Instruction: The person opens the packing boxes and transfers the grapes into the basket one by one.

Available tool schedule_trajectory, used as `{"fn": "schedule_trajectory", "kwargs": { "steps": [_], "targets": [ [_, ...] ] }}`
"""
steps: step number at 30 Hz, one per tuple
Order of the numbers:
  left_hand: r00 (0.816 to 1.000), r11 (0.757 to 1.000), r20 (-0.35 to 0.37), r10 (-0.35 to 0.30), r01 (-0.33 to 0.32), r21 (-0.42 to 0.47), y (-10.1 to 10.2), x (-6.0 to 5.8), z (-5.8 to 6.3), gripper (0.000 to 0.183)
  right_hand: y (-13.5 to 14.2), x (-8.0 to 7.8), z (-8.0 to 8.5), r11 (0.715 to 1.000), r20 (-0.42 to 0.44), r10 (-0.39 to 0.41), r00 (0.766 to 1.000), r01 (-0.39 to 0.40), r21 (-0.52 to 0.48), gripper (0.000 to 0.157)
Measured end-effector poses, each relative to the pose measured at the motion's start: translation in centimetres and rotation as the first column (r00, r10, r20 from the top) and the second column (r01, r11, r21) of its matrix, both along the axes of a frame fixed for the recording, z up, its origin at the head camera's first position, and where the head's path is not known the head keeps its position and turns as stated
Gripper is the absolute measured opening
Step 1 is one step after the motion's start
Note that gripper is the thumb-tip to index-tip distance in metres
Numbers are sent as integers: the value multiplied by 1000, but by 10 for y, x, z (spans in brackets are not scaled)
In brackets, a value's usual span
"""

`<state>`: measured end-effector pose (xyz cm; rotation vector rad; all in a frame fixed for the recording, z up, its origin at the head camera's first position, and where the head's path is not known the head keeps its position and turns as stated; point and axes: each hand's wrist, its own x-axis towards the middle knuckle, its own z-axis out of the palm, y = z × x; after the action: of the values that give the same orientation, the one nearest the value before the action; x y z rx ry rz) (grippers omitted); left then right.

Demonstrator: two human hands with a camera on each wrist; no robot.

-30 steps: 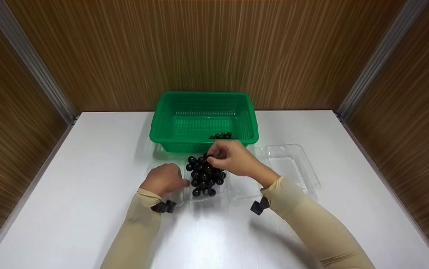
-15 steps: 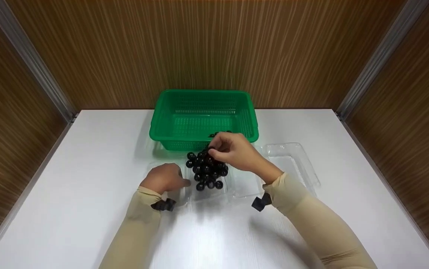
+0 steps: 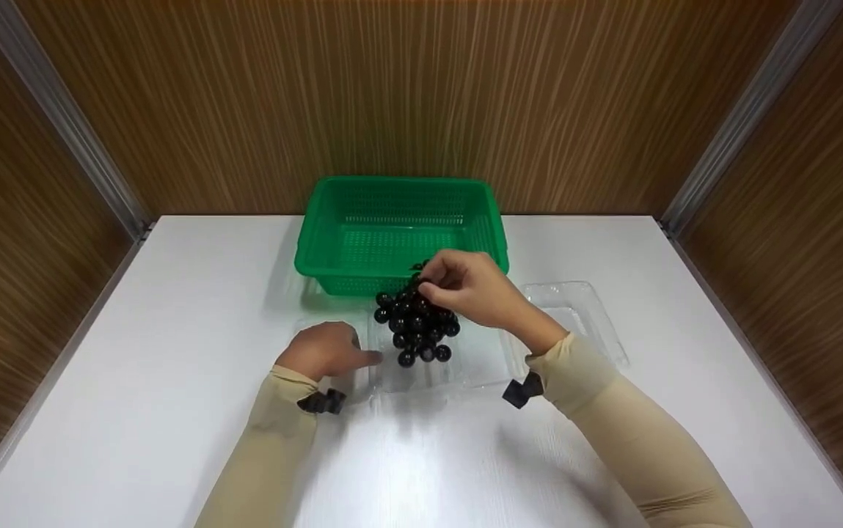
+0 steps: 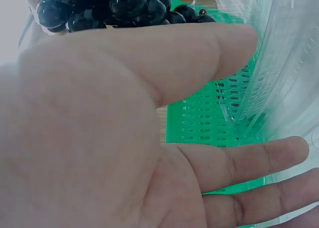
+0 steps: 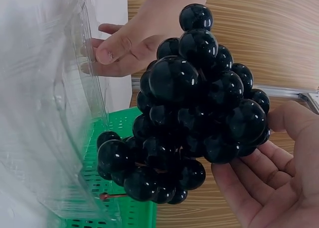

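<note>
My right hand (image 3: pixel 476 290) pinches a bunch of black grapes (image 3: pixel 421 323) near its top end. In the head view the bunch hangs above a clear plastic container (image 3: pixel 476 359). The right wrist view shows the shiny grapes (image 5: pixel 194 118) close up, with a brown stem poking out at the lower left. My left hand (image 3: pixel 326 350) is at the container's left part, its thumb pointing toward the bunch. Straight, parted fingers (image 4: pixel 249 163) show in the left wrist view, close to the clear plastic wall (image 4: pixel 294 58); whether they touch it cannot be told.
A green slotted basket (image 3: pixel 403 275) stands behind the container, against the wood-grain back wall (image 3: pixel 406 88). A few dark grapes show at its front rim, partly hidden by my right hand. Another clear tray part (image 3: pixel 575 293) lies to the right on the white table (image 3: pixel 172 367).
My right hand has risen and moved slightly right and away from me, lifting the grape bunch off the container's floor. The left hand has stayed nearly still.
</note>
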<state>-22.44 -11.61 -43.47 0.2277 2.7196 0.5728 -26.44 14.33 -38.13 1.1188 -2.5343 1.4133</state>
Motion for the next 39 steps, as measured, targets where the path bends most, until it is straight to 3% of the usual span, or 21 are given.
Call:
{"fn": "schedule_trajectory", "kwargs": {
  "steps": [10, 27, 39],
  "targets": [
    [999, 999, -34, -25, 24, -26, 3, -3, 0, 44, 8, -2, 8, 1000, -5, -7, 1000, 7, 9, 8],
    [996, 1000, -84, 3, -2, 12, 1, -2, 4, 50, 13, -9, 23, 998, -28, -34, 999, 36, 49, 9],
    [996, 999, -92, -18, 21, 39, 7, -4, 8, 50, 29, -19, 43, 990, -55, -105, 993, 109, 90, 11]
  ]
}}
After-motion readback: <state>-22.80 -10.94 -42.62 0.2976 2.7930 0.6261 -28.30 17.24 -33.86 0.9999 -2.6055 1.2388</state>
